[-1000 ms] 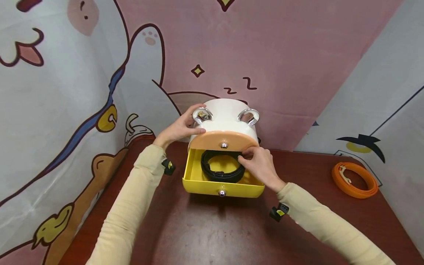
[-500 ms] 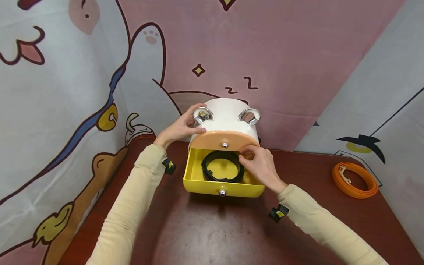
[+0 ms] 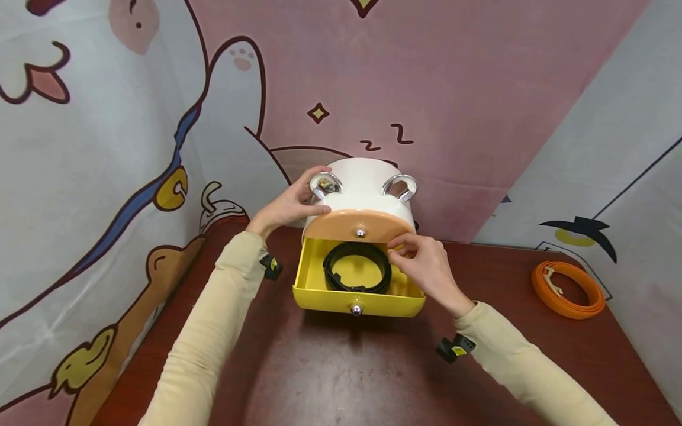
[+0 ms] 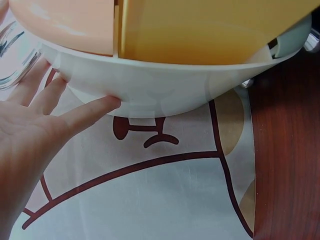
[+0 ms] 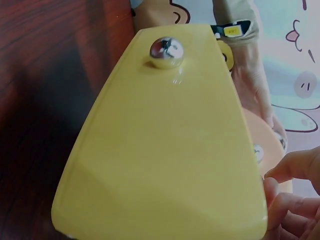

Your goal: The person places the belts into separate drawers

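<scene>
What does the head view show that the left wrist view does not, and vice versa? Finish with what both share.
Only head: the black coil in the yellow drawer, and the orange coil on the table.

Only left wrist: a grey-green piece at one end of the white cabinet, and a small shiny ball.

Both: the cabinet, its peach front, the yellow drawer, the table and the left hand.

Pink-and-white wall covering [image 3: 453,89] with cartoon prints behind dark reddish-brown tabletop [image 3: 256,367]; pale sheen [image 3: 341,399] on wood.
</scene>
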Demonstrator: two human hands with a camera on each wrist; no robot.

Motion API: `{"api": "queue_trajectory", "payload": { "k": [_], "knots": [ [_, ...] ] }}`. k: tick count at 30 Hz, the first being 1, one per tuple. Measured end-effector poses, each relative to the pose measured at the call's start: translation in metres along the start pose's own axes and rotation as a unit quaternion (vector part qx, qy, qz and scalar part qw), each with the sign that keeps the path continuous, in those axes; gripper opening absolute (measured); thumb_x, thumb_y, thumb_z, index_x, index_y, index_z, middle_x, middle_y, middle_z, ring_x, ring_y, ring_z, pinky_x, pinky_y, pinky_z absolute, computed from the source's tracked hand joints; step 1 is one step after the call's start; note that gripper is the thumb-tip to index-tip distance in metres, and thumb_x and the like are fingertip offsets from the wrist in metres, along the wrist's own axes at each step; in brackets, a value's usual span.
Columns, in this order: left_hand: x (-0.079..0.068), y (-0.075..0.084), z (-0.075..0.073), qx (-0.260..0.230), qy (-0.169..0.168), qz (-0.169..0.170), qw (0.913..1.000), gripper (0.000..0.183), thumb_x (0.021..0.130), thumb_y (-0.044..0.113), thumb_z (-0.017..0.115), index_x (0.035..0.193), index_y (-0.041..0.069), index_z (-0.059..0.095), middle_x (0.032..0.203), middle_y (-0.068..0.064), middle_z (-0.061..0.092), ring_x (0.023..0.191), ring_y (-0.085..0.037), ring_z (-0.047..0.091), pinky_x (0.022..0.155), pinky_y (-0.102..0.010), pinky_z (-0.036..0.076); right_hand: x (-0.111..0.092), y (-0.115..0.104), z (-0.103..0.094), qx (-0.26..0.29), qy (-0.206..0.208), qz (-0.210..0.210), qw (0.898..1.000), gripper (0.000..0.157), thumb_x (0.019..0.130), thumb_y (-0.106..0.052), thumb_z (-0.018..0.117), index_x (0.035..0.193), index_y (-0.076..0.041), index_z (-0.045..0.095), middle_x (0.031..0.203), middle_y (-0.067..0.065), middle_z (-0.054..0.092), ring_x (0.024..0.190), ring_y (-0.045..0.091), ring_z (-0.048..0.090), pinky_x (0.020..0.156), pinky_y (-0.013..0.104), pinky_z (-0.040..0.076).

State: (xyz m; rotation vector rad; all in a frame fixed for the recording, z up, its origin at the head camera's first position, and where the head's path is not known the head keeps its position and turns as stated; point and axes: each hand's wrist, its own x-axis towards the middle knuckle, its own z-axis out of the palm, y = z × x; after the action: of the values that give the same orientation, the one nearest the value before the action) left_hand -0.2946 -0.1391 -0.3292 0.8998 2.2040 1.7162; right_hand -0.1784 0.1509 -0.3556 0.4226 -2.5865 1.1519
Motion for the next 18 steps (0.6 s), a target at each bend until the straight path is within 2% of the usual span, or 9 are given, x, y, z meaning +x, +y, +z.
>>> {"api": "queue_trajectory", "payload": {
  "k": [9,18],
  "knots": [
    [0.000,-0.001,0.001,-0.003,0.001,-0.002,1.0000,0.080,0.089,-0.001,0.067,0.152,0.022,0.024,0.132,-0.018,0.051,0.109,-0.031,0.056,0.089,-0.035,0.045,-0.012,-0.011,0.001,0.051,-0.041,-0.004,0.998,0.006,0.084,-0.008,0.069,0.088,-0.008,0.074,0.068,-0.006,0.068,0.057,0.010,0.062,0.050,0.027,0.045],
    [0.000,0.000,0.001,0.000,0.002,-0.003,1.0000,0.080,0.088,-0.002,0.067,0.151,0.021,0.024,0.130,-0.019,0.053,0.107,-0.030,0.057,0.087,-0.034,0.046,-0.025,-0.019,0.004,0.122,-0.090,-0.037,0.988,0.004,0.088,-0.006,0.069,0.090,-0.009,0.072,0.071,0.000,0.069,0.060,0.022,0.065,0.053,0.029,0.050]
  ]
}}
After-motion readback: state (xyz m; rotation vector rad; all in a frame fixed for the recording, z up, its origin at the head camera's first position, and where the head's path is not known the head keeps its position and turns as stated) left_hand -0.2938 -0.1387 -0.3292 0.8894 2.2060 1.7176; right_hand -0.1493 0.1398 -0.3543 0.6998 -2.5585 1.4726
